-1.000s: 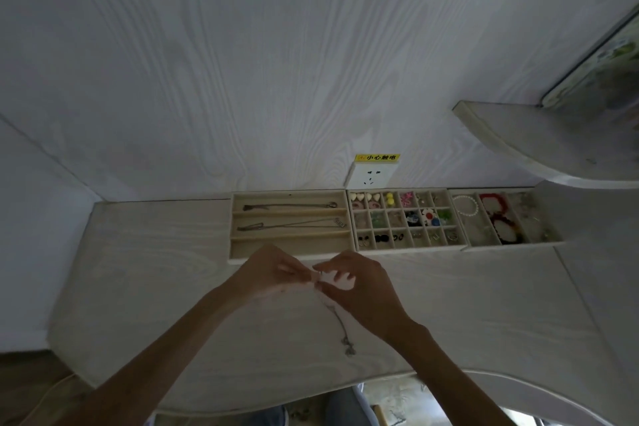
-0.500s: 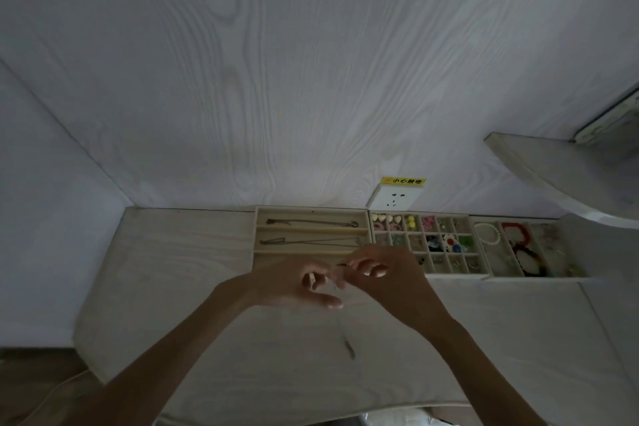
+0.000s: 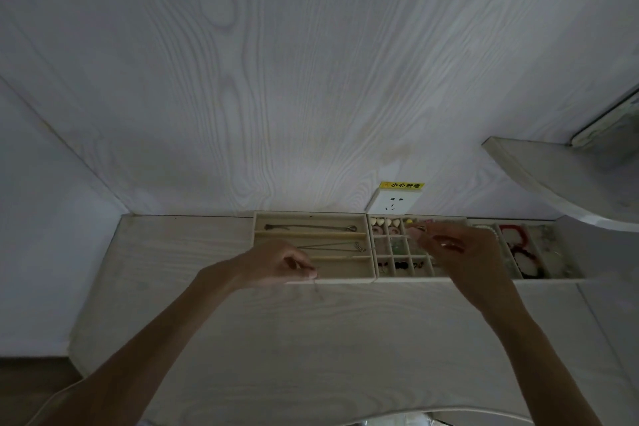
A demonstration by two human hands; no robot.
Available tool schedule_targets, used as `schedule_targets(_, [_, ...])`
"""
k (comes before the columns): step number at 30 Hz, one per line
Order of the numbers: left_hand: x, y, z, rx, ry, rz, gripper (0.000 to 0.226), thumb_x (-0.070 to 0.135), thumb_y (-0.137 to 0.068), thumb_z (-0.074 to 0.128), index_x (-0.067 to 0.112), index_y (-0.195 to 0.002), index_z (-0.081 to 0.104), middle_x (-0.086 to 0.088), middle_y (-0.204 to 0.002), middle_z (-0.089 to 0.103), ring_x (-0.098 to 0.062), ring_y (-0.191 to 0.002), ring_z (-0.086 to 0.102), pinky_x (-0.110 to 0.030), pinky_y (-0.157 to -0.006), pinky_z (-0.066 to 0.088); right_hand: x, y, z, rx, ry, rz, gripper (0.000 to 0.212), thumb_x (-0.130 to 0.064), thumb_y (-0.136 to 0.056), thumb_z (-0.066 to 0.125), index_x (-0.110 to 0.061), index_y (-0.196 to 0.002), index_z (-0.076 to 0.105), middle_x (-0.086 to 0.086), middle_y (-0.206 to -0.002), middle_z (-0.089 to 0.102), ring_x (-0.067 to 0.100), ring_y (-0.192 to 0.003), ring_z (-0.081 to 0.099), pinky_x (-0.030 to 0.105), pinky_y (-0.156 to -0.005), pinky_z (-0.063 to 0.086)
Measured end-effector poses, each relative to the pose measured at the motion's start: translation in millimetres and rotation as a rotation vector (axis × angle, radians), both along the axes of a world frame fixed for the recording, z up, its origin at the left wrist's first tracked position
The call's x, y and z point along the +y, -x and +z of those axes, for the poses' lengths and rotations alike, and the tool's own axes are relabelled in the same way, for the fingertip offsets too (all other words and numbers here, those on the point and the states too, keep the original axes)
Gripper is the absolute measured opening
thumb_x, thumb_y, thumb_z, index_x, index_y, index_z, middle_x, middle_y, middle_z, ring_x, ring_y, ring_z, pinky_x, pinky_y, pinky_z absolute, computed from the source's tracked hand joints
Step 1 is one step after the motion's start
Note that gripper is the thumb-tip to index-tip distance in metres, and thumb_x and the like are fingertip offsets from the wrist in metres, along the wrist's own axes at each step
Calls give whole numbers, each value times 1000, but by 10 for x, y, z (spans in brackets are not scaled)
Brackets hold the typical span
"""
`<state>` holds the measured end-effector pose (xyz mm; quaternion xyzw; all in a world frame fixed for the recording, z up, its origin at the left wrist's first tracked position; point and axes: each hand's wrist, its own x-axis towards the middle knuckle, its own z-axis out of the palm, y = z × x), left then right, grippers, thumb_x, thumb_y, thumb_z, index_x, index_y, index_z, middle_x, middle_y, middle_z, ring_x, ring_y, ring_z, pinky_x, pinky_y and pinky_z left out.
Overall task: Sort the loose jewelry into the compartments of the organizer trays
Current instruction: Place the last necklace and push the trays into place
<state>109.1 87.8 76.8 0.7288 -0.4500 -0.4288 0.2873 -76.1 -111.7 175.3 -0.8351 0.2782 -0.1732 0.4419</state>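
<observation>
**Fine chain and tray contents hard to read in dim light**

A thin chain (image 3: 317, 288) trails from the left hand (image 3: 276, 264) at the front edge of the left tray (image 3: 370, 279), too faint and blurred to trace further. The right hand (image 3: 456, 249) covers much of the gridded middle tray (image 3: 397, 277), hiding several compartments; whatever its fingertips pinch is too small to make out. Small pieces in the front cells are dark specks. Both forearms run off the bottom edge, and a shelf (image 3: 553, 176), right of the trays, is cut by the right edge.

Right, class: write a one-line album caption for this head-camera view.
Both hands stretch a thin necklace chain over the long-slot tray against the wall.
</observation>
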Motion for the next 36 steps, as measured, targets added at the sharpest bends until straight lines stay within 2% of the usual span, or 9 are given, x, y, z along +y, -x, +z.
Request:
schedule_targets(6, [-109, -59, 46, 22, 125, 25, 21, 29, -92, 58, 20, -105, 71, 14, -101, 71, 5, -95, 63, -6, -82, 44, -28, 33, 16, -22, -12, -54, 11, -25, -75, 71, -35, -80, 70, -31, -70, 67, -8, -70, 66, 2, -63, 47])
schedule_targets(13, [-118, -117, -216, -199, -93, 11, 27, 39, -93, 53, 24, -110, 69, 10, -106, 68, -1, -94, 59, -19, -83, 45, -62, -112, -343, 99, -11, -34, 13, -21, -81, 69, -22, -94, 70, -12, -75, 66, -16, -61, 60, 0, -58, 43])
schedule_targets(18, [-19, -157, -294, -462, -236, 21, 29, 43, -94, 50, 27, -111, 67, 14, -108, 65, -5, -97, 59, -23, -83, 43, -122, -222, -790, 318, -6, 85, 19, -21, -85, 66, -5, -93, 72, 1, -81, 70, -3, -60, 62, 23, -70, 56])
schedule_targets(21, [47, -170, -318, -563, -256, 61, 25, 42, -93, 52, 29, -108, 67, 14, -108, 67, -9, -99, 61, -26, -88, 42, -155, -272, -1022, 398, -54, 80, 28, -22, -85, 67, 6, -91, 70, 20, -87, 71, 26, -73, 68, 36, -80, 55])
schedule_targets(26, [78, -195, -344, -677, -291, 94, 19, 36, -89, 56, 29, -100, 70, 12, -102, 69, -11, -96, 63, -24, -83, 40, -113, -356, -1225, 469, -85, 80, 24, -13, -85, 64, 10, -86, 70, 27, -88, 69, 35, -81, 65, 17, -63, 43])
schedule_targets(28, [86, -198, -353, -708, -308, 107, 18, 34, -87, 58, 29, -98, 71, 12, -101, 69, -12, -96, 63, -23, -80, 39, -80, -387, -1252, 520, -76, 78, 22, -14, -86, 64, -9, -65, 71, 14, -68, 66, 22, -66, 60, 26, -63, 41])
schedule_targets(29, [91, -201, -358, -713, -322, 114, 17, 33, -86, 59, 29, -97, 72, 11, -101, 69, -12, -95, 63, -23, -79, 39, -75, -407, -1283, 536, -64, 71, 37, -14, -85, 64, -26, -50, 62, 3, -56, 58, 14, -57, 53, 26, -62, 38])
schedule_targets(31, [107, -216, -380, -717, -353, 122, 15, 32, -85, 61, 28, -94, 72, 9, -100, 68, -13, -94, 62, -23, -75, 37, -78, -433, -1351, 570, -27, 58, 57, -16, -84, 64, -29, -32, 45, -8, -46, 41, 8, -50, 42, 27, -59, 33])
schedule_targets(36, [140, -238, -400, -739, -408, 136, 13, 31, -82, 64, 25, -90, 72, 5, -95, 67, -17, -90, 62, -24, -72, 39, -57, -455, -1416, 668, 31, 30, 34, -24, -81, 66, -29, -48, 57, -4, -54, 55, 20, -63, 58, 26, -62, 43])
